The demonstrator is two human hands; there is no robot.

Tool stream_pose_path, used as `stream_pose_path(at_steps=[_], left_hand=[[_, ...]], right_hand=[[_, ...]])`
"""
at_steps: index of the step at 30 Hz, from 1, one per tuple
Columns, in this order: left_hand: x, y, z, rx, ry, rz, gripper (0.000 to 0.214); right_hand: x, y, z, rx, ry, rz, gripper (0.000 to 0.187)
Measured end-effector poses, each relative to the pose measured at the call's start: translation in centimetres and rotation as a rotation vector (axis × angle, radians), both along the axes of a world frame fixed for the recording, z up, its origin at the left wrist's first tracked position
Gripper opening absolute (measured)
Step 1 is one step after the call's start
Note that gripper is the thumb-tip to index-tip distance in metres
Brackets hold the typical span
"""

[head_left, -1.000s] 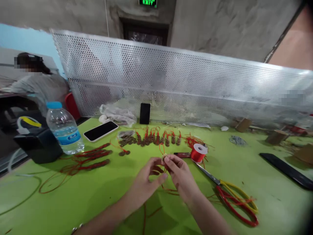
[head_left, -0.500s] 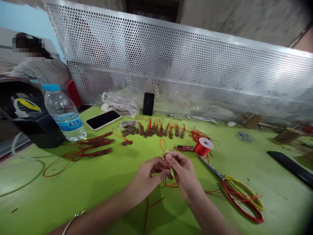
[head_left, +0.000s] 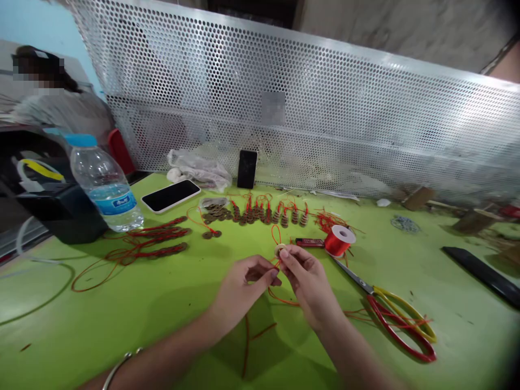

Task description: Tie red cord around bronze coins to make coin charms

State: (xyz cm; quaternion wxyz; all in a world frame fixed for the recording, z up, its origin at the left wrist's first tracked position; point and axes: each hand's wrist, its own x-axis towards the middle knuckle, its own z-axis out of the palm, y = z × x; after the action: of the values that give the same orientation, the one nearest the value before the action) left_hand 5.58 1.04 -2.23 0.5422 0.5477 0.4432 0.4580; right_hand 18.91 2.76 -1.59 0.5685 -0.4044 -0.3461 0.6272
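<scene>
Green table [head_left: 162, 341] below. Water bottle [head_left: 101, 170] at left, blue label [head_left: 116, 202], white lettering too small to read. Left hand [head_left: 239, 287]: fingers bent, thumb and fingertips pinching red cord [head_left: 273, 235]. Right hand [head_left: 312, 281]: fingers curled, thumb and forefinger gripping coin [head_left: 278, 249] above table; cord loop sticks out past it. Dark red case [head_left: 309, 243] beside spool [head_left: 338, 241]: print illegible.

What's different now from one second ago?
The left hand was opened wider; now it seems to pinch the red cord, below the coin. The view tipped down. The right hand still holds the coin; the scissors and spool stayed put.
</scene>
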Motion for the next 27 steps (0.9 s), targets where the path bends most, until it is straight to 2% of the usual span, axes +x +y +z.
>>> stream_pose_path(at_steps=[8, 14, 24, 27], left_hand=[[0.0, 0.2, 0.4, 0.018, -0.001, 0.037, 0.016], [0.0, -0.1, 0.9, 0.043, 0.072, 0.049, 0.012], [0.0, -0.2, 0.6, 0.118, 0.214, -0.03, 0.01], [-0.1, -0.5, 1.0, 0.207, 0.326, -0.017, 0.008]], right_hand=[[0.2, 0.1, -0.2, 0.045, -0.014, 0.066, 0.025], [0.3, 0.3, -0.7, 0.031, -0.034, 0.078, 0.026], [0.4, 0.5, -0.6, 0.052, -0.076, 0.013, 0.026], [0.3, 0.5, -0.4, 0.057, -0.069, 0.003, 0.027]])
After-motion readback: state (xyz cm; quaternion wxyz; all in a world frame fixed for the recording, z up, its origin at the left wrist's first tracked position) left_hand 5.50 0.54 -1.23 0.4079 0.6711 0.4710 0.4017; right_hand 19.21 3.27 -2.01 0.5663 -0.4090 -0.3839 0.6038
